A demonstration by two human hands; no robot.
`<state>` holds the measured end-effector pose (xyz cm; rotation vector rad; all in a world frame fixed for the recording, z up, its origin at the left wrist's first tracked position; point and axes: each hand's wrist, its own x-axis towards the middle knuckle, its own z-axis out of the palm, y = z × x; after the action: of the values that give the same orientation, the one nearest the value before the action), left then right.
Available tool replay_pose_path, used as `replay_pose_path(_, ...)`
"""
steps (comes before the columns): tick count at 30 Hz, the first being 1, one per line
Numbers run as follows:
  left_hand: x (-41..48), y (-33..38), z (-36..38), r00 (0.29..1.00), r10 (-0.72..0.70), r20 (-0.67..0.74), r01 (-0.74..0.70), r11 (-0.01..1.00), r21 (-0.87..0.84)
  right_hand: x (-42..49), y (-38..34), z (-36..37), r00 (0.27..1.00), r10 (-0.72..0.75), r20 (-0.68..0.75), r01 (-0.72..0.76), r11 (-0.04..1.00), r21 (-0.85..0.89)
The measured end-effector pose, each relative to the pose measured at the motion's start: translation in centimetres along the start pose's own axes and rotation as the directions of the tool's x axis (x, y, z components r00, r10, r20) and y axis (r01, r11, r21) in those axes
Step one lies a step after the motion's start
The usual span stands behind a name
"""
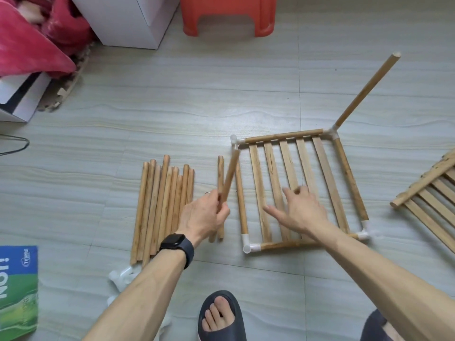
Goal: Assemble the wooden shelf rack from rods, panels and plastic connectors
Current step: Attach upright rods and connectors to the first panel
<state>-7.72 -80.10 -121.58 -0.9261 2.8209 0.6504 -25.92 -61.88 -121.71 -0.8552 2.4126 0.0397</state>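
Head view: the left hand (204,214) had its fingers (223,212) curled tight round a wooden rod (230,172), tip angled toward one o'clock, near the white corner connector (234,139). The right hand (304,211), fingers spread wide, was over the slatted frame (327,166), pale wood on the floor (172,119) at three o'clock of the rod. Loose rods (160,207) lay at nine o'clock.
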Motion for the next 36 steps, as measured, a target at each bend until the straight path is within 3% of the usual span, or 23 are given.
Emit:
replay_pose_path(1,0.3,0.9,-0.3,0.996,0.084,-0.004,-0.084,0.996,0.011,0.2,-0.9,-1.3,0.997,-0.070,-0.021,0.073,0.982,0.175)
replay_pose_path(3,1.2,2.7,-0.5,0.974,0.227,-0.029,-0.225,0.973,0.056,0.4,-3.1,-3.9,0.988,-0.141,-0.060,0.152,0.839,0.523)
replay_pose_path(5,2.2,4.4,-0.3,0.957,0.281,-0.079,-0.276,0.959,0.061,1.1,-4.7,-5.9,0.977,-0.103,-0.186,0.201,0.732,0.651)
replay_pose_path(8,4.0,5.4,0.5,0.984,0.160,-0.074,-0.159,0.987,0.016,1.5,-5.0,-8.4,0.906,-0.064,-0.420,0.311,0.773,0.554)
replay_pose_path(12,4.9,4.4,3.5,0.975,-0.041,0.221,-0.007,0.977,0.212,1.6,-3.8,-10.2,0.827,0.001,-0.563,0.365,0.761,0.537)
replay_pose_path(18,0.7,4.4,6.3,0.960,0.016,0.281,-0.096,0.956,0.276,1.0,-3.5,-9.8,0.804,0.016,-0.595,0.379,0.757,0.532)
replay_pose_path(23,-2.2,5.5,5.5,0.926,0.312,0.212,-0.371,0.853,0.367,0.0,-4.9,-8.9,0.784,-0.024,-0.620,0.422,0.754,0.503)
replay_pose_path(26,-1.6,4.4,5.5,0.959,0.154,0.237,-0.238,0.892,0.384,-0.6,-6.1,-8.2,0.769,-0.092,-0.633,0.463,0.762,0.452)
replay_pose_path(29,-1.1,3.4,6.4,0.928,0.012,0.374,-0.173,0.900,0.401,-1.0,-7.0,-7.6,0.750,-0.180,-0.636,0.511,0.769,0.386)
replay_pose_path(36,-1.4,3.2,8.0,0.915,-0.007,0.403,-0.164,0.906,0.390,-1.6,-8.5,-6.3,0.737,-0.288,-0.612,0.563,0.762,0.320)
